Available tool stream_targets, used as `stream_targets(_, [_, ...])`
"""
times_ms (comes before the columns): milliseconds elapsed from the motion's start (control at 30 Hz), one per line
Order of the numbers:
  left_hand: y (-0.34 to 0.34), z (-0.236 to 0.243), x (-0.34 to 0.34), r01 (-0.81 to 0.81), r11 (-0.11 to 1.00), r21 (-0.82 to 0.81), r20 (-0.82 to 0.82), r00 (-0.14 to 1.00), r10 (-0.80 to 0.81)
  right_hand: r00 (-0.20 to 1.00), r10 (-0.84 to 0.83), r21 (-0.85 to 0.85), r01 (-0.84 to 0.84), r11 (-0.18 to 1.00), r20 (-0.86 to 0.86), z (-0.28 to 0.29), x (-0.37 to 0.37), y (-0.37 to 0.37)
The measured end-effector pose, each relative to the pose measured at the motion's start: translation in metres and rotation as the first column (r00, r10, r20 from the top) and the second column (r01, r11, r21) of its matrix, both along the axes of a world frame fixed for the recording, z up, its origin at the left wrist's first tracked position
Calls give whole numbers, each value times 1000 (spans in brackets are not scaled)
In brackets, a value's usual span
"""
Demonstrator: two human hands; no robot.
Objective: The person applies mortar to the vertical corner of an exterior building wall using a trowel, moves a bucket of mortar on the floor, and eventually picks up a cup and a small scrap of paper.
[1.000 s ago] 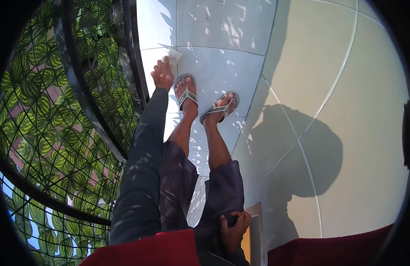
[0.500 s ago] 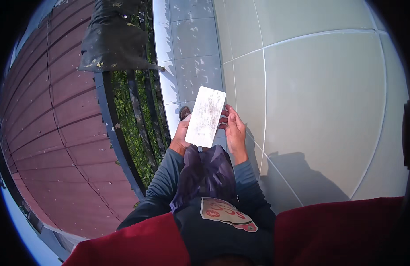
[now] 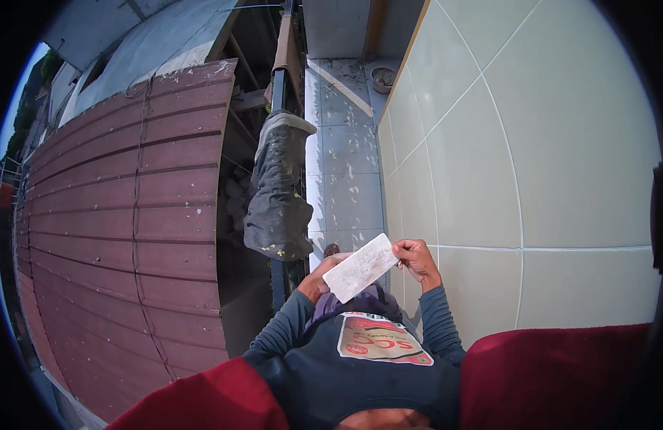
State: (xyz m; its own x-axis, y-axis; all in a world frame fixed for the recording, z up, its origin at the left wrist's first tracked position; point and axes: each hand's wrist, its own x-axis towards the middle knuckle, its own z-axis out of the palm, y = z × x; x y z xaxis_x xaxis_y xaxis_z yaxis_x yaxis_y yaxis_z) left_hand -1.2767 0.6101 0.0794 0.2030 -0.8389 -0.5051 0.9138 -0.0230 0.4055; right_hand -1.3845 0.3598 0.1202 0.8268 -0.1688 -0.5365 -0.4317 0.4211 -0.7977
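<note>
A flat white rectangular slab (image 3: 359, 269) with brownish-grey smudges on its face slants between my two hands, in front of my waist. I cannot tell its material. My left hand (image 3: 317, 278) grips its left end, with most of the fingers hidden behind it. At the upper right end, my right hand (image 3: 419, 262) closes thumb and fingers on the corner. The slab's underside is hidden.
Close on my right stands a cream tiled wall (image 3: 582, 158). A narrow tiled walkway (image 3: 351, 150) runs ahead to a round bucket (image 3: 383, 79). At left, dark cloth (image 3: 280, 190) hangs over a railing (image 3: 278, 89), beyond it a maroon metal roof (image 3: 95, 236).
The slab has tilted from nearly upright to a slant, its top leaning right. My right hand, before beside it with fingers apart, now grips its corner. The view has swung up along the walkway.
</note>
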Motion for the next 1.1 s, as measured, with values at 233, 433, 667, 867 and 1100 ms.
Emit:
stream_targets(233, [-16,20,141,-70,996,49,62,996,67,996,85,-132,-88,987,-27,31,153,-18])
stream_targets(433, [-62,44,233,-154,988,6,78,985,153,995,82,96,-77,992,-50,16,260,-68])
stream_targets(667, [-120,-2,358,-201,977,65,148,971,190,994,22,422,27,906,-109,-59,386,-153])
stream_targets(867, [-168,58,482,-346,932,110,92,937,337,983,-163,268,178,947,-80,-51,496,-222])
stream_targets(1100, [-218,47,607,-432,896,100,88,901,425,971,-220,272,188,944,90,-18,631,-293])
